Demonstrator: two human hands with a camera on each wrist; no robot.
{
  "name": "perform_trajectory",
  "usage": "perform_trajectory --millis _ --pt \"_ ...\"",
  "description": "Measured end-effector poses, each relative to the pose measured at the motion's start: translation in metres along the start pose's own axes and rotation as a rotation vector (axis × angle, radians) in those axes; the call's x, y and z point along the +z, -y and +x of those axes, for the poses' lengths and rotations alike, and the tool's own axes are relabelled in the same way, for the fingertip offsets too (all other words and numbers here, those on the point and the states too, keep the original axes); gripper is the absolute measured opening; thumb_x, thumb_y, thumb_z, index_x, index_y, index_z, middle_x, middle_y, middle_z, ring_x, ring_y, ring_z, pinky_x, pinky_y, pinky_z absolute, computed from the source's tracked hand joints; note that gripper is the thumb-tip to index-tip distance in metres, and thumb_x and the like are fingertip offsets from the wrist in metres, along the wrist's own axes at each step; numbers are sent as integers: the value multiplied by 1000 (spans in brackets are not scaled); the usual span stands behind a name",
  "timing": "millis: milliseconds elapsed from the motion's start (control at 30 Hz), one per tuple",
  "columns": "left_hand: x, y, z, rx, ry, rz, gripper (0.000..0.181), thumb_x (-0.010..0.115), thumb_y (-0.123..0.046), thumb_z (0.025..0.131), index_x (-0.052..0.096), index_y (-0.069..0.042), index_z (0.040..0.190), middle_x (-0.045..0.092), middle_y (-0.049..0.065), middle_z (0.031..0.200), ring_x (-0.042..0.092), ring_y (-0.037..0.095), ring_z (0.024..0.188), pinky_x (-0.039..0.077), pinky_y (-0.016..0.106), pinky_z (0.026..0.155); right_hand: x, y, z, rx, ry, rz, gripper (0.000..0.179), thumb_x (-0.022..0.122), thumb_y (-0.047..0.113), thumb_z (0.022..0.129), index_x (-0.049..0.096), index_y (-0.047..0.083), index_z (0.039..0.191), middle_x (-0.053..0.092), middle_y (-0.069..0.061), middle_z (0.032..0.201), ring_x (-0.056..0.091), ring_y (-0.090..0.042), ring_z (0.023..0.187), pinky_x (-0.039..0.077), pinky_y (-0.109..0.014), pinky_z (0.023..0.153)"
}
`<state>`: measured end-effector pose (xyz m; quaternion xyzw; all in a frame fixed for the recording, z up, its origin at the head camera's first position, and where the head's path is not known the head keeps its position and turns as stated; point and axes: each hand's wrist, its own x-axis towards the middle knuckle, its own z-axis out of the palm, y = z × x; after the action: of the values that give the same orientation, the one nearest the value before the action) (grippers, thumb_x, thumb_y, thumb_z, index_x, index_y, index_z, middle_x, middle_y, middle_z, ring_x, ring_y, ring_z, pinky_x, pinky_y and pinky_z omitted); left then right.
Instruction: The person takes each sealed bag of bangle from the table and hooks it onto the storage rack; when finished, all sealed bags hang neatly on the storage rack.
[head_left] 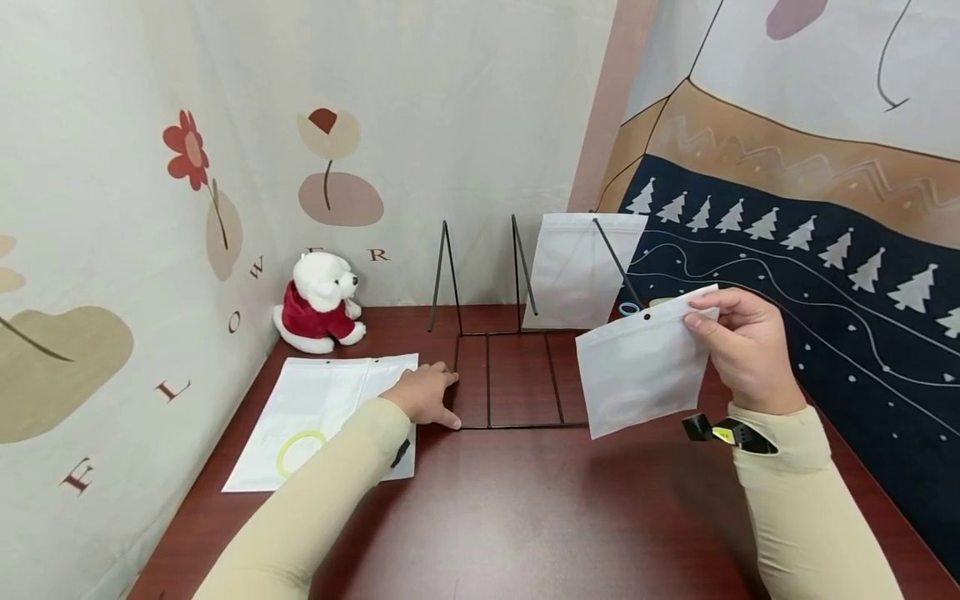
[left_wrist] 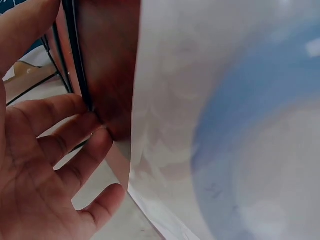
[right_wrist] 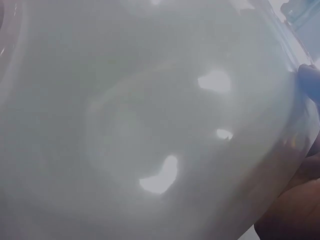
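Note:
My right hand (head_left: pixel 750 346) pinches a white zip bag (head_left: pixel 645 367) at its top right corner, thumb in front. The bag hangs tilted at the right of a black wire rack (head_left: pixel 488 379). Its punched hole is right at the tip of the rack's right prong (head_left: pixel 617 262). In the right wrist view the glossy bag (right_wrist: pixel 125 125) fills most of the picture. My left hand (head_left: pixel 423 393) touches the rack's left side, fingers spread and loosely extended. Near that hand, in the left wrist view, a bag (left_wrist: pixel 165 100) shows a blue ring (left_wrist: pixel 215 135) through its film.
White bags (head_left: pixel 262 417) lie on the left of the table (head_left: pixel 525 517), one showing a yellow ring (head_left: pixel 281 460). Behind them sits a white toy bear (head_left: pixel 318 312) in red. Another white bag (head_left: pixel 577 283) hangs at the rack's back right, near a small light-blue ring-shaped thing (head_left: pixel 628 309).

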<state>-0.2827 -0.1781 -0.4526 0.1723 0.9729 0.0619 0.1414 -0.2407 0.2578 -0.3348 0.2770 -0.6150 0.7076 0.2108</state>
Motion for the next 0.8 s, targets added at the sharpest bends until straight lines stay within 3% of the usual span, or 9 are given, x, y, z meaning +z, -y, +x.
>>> perform_trajectory --millis 300,533,800 --pt "1 7 0 10 9 -61 89 90 -41 83 52 -8 157 52 13 154 48 38 142 40 60 115 5 0 0 12 1 27 23 64 -23 90 75 -12 107 77 -6 93 58 -13 66 36 -24 48" --pt "0 7 -1 5 20 -98 89 90 -38 85 49 -8 158 47 12 159 43 36 147 44 50 116 8 -1 1 13 -21 32 20 63 -22 91 72 -15 107 78 -7 94 68 -14 76 52 -20 58" --pt "-1 7 -1 7 27 -93 89 89 -38 86 48 -7 158 41 14 166 36 39 153 39 51 121 9 -7 1 0 -55 62 18 64 -21 92 71 -18 108 79 -7 97 71 -15 81 61 -22 70"
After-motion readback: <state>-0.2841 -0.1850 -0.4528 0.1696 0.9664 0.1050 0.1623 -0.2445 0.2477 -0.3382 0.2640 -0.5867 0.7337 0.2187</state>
